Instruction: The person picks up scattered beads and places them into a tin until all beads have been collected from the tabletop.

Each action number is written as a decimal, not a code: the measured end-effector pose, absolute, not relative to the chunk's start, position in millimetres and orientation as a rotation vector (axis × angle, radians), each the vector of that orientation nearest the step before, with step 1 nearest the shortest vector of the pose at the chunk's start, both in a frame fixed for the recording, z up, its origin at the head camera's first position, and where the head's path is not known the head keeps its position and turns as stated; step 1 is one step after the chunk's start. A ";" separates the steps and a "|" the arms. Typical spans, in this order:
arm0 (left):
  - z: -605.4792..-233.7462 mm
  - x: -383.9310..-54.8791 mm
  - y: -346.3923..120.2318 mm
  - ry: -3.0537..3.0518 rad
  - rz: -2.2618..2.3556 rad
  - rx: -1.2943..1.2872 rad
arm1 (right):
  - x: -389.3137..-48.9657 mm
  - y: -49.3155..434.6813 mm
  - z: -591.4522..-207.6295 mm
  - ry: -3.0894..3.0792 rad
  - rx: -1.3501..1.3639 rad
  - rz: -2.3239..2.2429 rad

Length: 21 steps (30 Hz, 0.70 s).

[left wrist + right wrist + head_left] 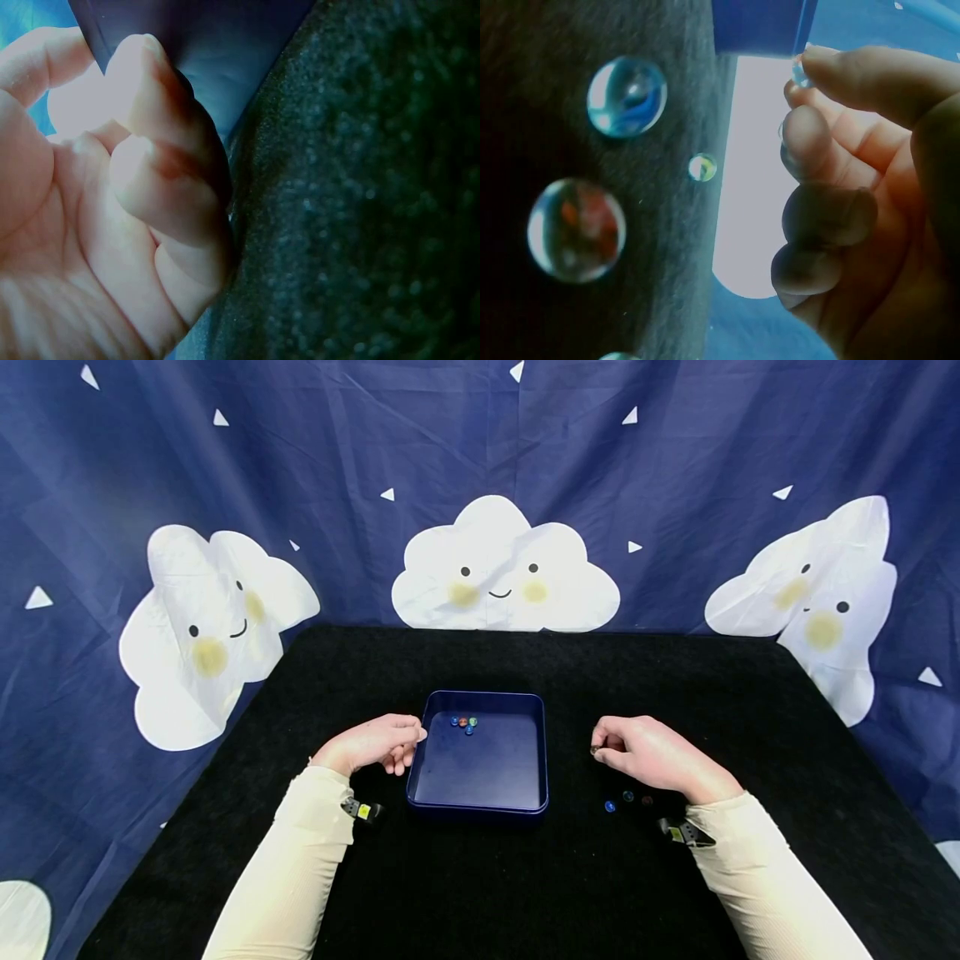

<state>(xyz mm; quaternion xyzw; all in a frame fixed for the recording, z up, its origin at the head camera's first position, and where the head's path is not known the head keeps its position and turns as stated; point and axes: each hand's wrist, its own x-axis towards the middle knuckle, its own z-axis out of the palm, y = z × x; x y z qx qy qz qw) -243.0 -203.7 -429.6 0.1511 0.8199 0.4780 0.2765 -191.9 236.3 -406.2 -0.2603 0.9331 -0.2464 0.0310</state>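
Note:
A square dark-blue tray (480, 811) lies on the black cloth, with several small glass marbles (462, 722) near its back left corner. At the tray's left side my left hand (381, 743) grips the rim between thumb and fingers; the left wrist view shows a tray corner (202, 45) behind the curled fingers. To the right of the tray, my right hand (648, 752) pinches a clear marble (801, 71) between thumb and index finger. Below that hand, on the cloth, are a blue marble (610, 806), a greenish marble (628, 796) and a reddish marble (647, 801).
Black cloth (480, 893) covers the table surface. Around its back and sides hangs a dark-blue curtain (345, 468) printed with white smiling clouds and small triangles. Wrist-worn cameras sit at the left cuff (362, 810) and the right cuff (684, 833).

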 end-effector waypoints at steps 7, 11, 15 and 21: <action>-427.9 -242.2 -203.2 2.194 1.296 0.391 | -188.4 230.2 -401.4 2.904 -0.828 -0.761; -428.4 -242.4 -203.4 2.192 1.299 0.392 | -186.4 228.0 -399.2 2.919 -0.847 -0.772; -429.3 -242.8 -203.4 2.194 1.295 0.396 | -184.0 225.3 -396.3 2.929 -0.859 -0.792; -429.7 -243.2 -203.3 2.200 1.291 0.393 | -179.6 219.8 -391.5 2.912 -0.863 -0.825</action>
